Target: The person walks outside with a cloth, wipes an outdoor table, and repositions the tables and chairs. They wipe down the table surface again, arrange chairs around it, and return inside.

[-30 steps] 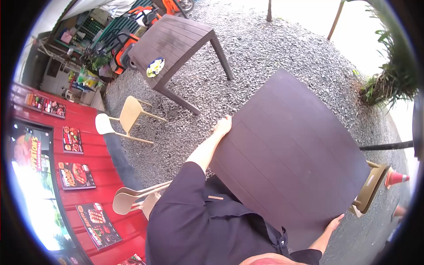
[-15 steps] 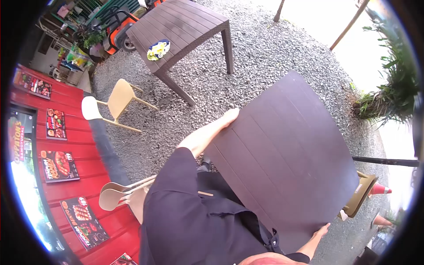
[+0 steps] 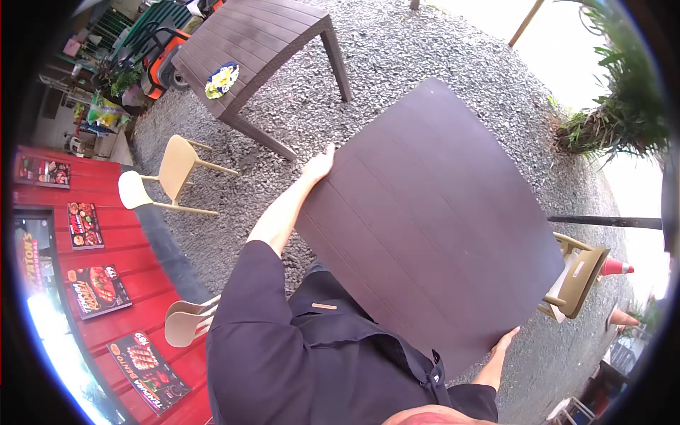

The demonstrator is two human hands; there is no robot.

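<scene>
A dark brown slatted-top table [image 3: 432, 234] fills the middle of the view, tilted in front of my body. My left hand [image 3: 319, 166] grips its left edge, with the fingertips partly hidden by the edge. At the lower right edge, my right hand [image 3: 503, 341] holds the same table, fingers curled under the rim. The legs of this table are out of sight. Behind it stands a second brown table [image 3: 262, 42] with a crumpled yellow, white and blue cloth [image 3: 222, 80] on its corner.
A beige chair [image 3: 177, 170] stands on the gravel [image 3: 404, 57] at left, and more beige chairs [image 3: 185, 326] are against the red wall [image 3: 134, 265]. To the right are an olive-brown chair [image 3: 581, 282], traffic cones [image 3: 616, 266], a dark pole [image 3: 605, 222] and a leafy plant [image 3: 602, 124].
The held table and my left hand have shifted left and slightly up in view. The surroundings have also slid left, and more of my dark clothing shows. Both hands keep their hold.
</scene>
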